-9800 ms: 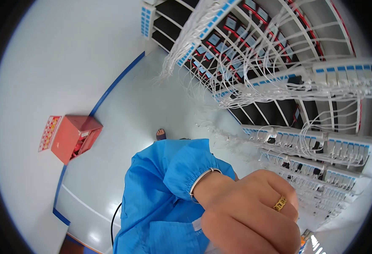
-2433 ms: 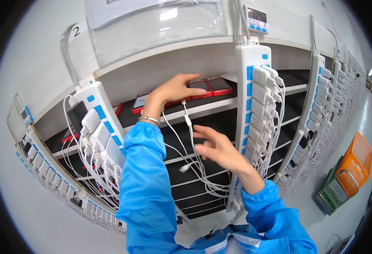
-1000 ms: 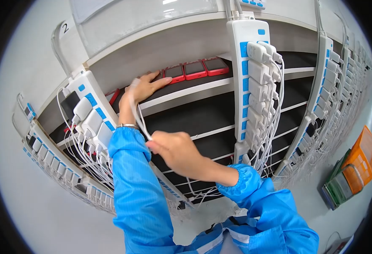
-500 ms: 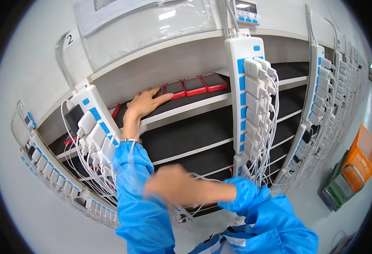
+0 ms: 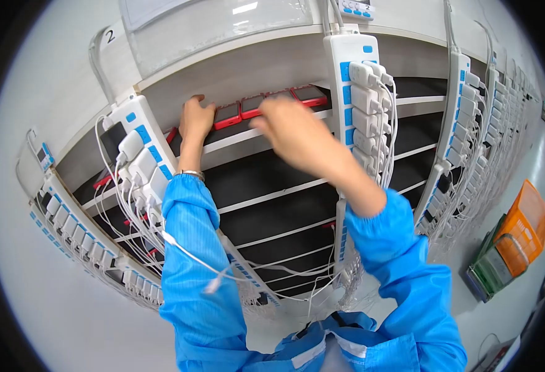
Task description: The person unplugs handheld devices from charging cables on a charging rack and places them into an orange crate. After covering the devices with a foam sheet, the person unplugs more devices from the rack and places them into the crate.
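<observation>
Several red-edged handheld devices with dark screens point(image 5: 227, 116) lie in a row on the top shelf. My left hand point(image 5: 197, 121) rests on that shelf at the left end of the row, fingers apart and bent, with no object visible in it. In front of the row is my right hand point(image 5: 297, 133), smeared by motion. Its fingers cannot be made out clearly, and it covers part of the devices behind. A loose white cable point(image 5: 188, 253) hangs across my left sleeve, its plug end blurred.
A white power strip full of chargers point(image 5: 142, 155) stands left of my hands, another power strip point(image 5: 364, 93) to their right. White cables hang from both. Further shelves point(image 5: 266, 173) lie below. An orange crate point(image 5: 523, 226) and a green crate point(image 5: 490, 273) stand at far right.
My right hand has risen from low in front of my left sleeve to the top shelf. My left hand has shifted left, uncovering more of the red devices. The view has tilted slightly downward.
</observation>
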### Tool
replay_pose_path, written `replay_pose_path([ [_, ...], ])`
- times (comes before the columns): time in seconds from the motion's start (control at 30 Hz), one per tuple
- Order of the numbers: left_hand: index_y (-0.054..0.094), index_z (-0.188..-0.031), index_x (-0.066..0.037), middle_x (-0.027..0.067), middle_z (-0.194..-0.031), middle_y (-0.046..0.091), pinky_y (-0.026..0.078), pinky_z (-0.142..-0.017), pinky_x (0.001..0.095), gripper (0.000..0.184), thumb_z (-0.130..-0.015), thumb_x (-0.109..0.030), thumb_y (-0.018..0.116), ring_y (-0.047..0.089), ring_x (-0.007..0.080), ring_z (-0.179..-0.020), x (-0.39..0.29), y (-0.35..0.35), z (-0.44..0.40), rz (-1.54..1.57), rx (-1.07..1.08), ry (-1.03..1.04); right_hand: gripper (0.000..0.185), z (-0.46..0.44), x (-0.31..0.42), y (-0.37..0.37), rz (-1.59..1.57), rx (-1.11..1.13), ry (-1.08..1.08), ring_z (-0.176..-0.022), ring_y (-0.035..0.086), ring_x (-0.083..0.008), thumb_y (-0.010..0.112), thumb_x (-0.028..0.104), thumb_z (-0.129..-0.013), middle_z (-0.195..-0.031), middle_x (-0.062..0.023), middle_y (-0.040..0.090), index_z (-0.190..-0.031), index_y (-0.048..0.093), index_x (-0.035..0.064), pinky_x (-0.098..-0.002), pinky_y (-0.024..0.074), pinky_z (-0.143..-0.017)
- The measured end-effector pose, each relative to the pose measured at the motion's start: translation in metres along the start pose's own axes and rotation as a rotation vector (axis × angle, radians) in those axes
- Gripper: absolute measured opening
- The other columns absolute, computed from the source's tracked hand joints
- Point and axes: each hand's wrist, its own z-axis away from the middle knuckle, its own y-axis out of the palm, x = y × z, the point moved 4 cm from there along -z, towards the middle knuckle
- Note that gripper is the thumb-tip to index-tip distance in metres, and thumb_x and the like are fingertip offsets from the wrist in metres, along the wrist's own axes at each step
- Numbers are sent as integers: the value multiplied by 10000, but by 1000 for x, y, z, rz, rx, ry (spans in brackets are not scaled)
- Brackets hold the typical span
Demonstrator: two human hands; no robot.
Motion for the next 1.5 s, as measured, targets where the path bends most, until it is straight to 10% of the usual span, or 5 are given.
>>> replay_pose_path([
  [0.2, 602, -1252, -33, 216, -1287, 585, 437, -998, 464, 530, -882, -412, 583, 554, 381, -1204, -9, -22, 4, -376, 340, -297, 102, -57, -64, 18, 856, -57, 339, -896, 677, -286, 627, 76, -824, -956, -145, 689, -892, 691, 35, -369, 561, -726],
  [0.67, 595, -1243, -48, 241, -1248, 597, 421, -987, 490, 589, -902, -516, 486, 547, 401, -1197, 21, 6, 3, -324, 299, -179, 201, -65, -98, 29, 825, 403, 246, -964, 694, -259, 613, 148, -823, -994, -62, 730, -966, 752, 123, -434, 535, -754],
  [1.5, 598, -1213, 54, 265, -1183, 627, 458, -969, 409, 606, -815, -397, 670, 604, 379, -1128, 23, 6, -6, -186, 138, 18, 180, -79, -127, 38, 681, 81, 178, -899, 682, -342, 602, 158, -800, -899, -186, 705, -856, 729, 44, -423, 542, -789],
])
